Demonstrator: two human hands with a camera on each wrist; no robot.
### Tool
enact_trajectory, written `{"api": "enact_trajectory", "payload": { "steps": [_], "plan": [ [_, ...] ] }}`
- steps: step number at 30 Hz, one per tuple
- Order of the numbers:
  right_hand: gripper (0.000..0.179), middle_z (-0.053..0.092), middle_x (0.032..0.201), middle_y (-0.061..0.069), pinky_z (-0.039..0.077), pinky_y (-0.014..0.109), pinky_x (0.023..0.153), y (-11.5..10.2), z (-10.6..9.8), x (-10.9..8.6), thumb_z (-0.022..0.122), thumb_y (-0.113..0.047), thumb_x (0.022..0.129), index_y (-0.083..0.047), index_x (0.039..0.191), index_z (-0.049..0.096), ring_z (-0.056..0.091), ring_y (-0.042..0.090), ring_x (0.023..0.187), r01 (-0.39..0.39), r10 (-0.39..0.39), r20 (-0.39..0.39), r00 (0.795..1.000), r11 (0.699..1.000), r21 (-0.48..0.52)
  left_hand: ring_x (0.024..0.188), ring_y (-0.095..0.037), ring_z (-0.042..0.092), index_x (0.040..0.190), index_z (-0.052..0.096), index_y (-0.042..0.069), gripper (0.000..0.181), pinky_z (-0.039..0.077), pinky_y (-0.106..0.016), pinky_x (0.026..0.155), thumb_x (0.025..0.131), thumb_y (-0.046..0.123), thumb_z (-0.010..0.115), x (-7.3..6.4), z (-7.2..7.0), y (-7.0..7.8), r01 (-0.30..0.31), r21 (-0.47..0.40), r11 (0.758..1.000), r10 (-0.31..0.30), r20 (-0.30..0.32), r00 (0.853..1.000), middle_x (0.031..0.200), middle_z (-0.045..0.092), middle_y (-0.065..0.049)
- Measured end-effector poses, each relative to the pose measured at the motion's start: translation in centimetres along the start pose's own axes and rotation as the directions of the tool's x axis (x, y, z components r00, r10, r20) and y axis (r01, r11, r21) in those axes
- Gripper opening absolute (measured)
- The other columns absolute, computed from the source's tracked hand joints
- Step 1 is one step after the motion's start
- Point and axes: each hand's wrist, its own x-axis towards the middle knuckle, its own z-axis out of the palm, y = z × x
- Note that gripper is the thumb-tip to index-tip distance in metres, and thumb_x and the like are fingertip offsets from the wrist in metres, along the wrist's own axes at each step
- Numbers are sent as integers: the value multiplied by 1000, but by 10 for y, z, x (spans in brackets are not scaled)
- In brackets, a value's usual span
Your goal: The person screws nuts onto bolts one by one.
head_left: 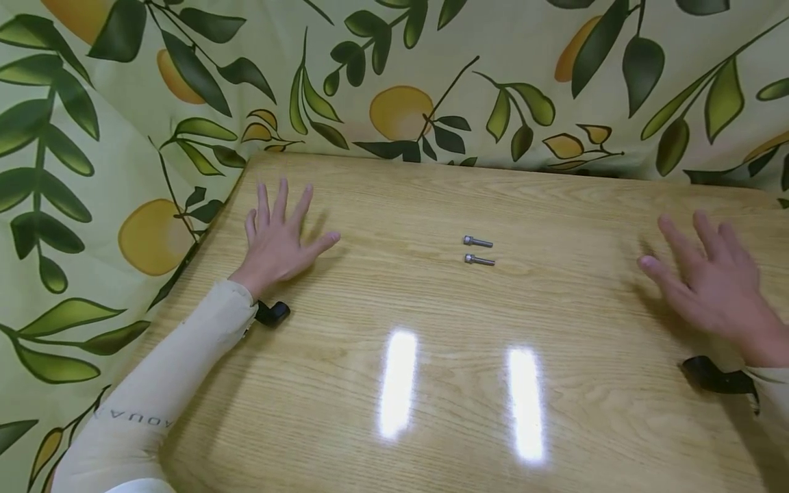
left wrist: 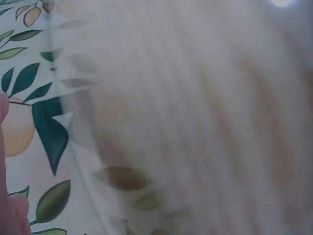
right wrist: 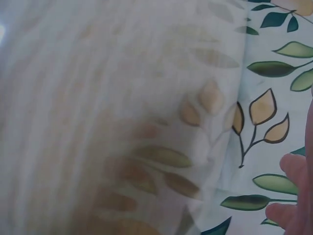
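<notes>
Two metal socket-head bolts lie side by side on the wooden table (head_left: pixel 382 287), heads toward the left: an upper bolt (head_left: pixel 478 242) and a lower bolt (head_left: pixel 480 260). To their left, my left hand (head_left: pixel 277 239) is spread over the table with its fingers straight and holds nothing. Far to their right, my right hand (head_left: pixel 715 281) is also spread, fingers extended, and grips nothing. Only a sliver of the left hand (left wrist: pixel 12 210) appears at the edge of the left wrist view. Part of the right hand (right wrist: pixel 293 205) shows in the right wrist view.
A curtain (head_left: pixel 345 68) printed with leaves and fruit hangs along the table's back and left edges. Black wrist cameras sit on the left wrist (head_left: pixel 272 313) and the right wrist (head_left: pixel 715 376). Two bright light reflections lie on the tabletop.
</notes>
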Motion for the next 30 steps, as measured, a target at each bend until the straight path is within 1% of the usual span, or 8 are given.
{"api": "enact_trajectory", "payload": {
  "steps": [3, 4, 6, 9, 12, 22, 30],
  "plan": [
    [72, -8, 167, 38, 0, 85, 118, 4, 6, -5, 36, -49, 110, -8, 165, 13, -8, 69, 149, -24, 25, 76, 997, 1000, -11, 157, -38, -33, 165, -4, 38, 100, -8, -76, 124, 90, 88, 38, -3, 4, -2, 18, 10, 1000, -19, 43, 999, 174, -21, -7],
    [71, -9, 167, 37, 1, 86, 117, 4, 7, -6, 36, -48, 111, -9, 166, 12, -9, 70, 149, -31, 32, 88, 996, 999, -8, 157, -39, -32, 165, -4, 38, 100, -8, -76, 124, 90, 88, 38, -4, 5, -3, 23, 12, 1000, -23, 54, 998, 174, -21, -8],
    [71, -14, 167, 36, -2, 86, 117, 5, 9, -9, 33, -48, 111, -11, 166, 8, -13, 70, 148, -46, 46, 117, 992, 999, -8, 158, -40, -31, 165, -4, 38, 100, -9, -76, 124, 90, 87, 39, -6, 5, -4, 30, 16, 999, -31, 71, 997, 174, -20, -8],
    [70, -22, 166, 32, -7, 85, 117, 5, 8, -12, 30, -48, 112, -14, 166, 3, -20, 67, 147, -63, 64, 152, 986, 998, -12, 158, -42, -30, 165, -5, 38, 100, -9, -76, 124, 90, 88, 38, -8, 4, -4, 38, 22, 999, -39, 82, 996, 174, -21, -8],
    [70, -26, 166, 28, -9, 85, 116, 3, 5, -13, 28, -49, 112, -16, 166, 0, -25, 64, 148, -76, 79, 174, 982, 997, -20, 158, -42, -29, 165, -6, 38, 100, -10, -76, 124, 90, 88, 37, -9, 2, -5, 41, 33, 999, -44, 92, 995, 174, -22, -8],
    [71, -28, 166, 27, -11, 85, 116, -2, -3, -11, 25, -52, 111, -17, 166, -3, -27, 63, 148, -83, 91, 193, 977, 995, -49, 157, -39, -33, 164, -10, 38, 103, -11, -76, 124, 89, 90, 36, -9, -2, -4, 47, 40, 998, -52, 118, 992, 173, -23, -7],
    [70, -31, 165, 24, -16, 83, 116, -2, -8, -10, 26, -50, 112, -18, 166, -4, -30, 60, 148, -87, 94, 198, 976, 995, -44, 157, -39, -33, 164, -12, 37, 104, -11, -76, 124, 88, 90, 36, -7, -3, -3, 45, 34, 998, -48, 107, 993, 173, -24, -7]
  ]
}}
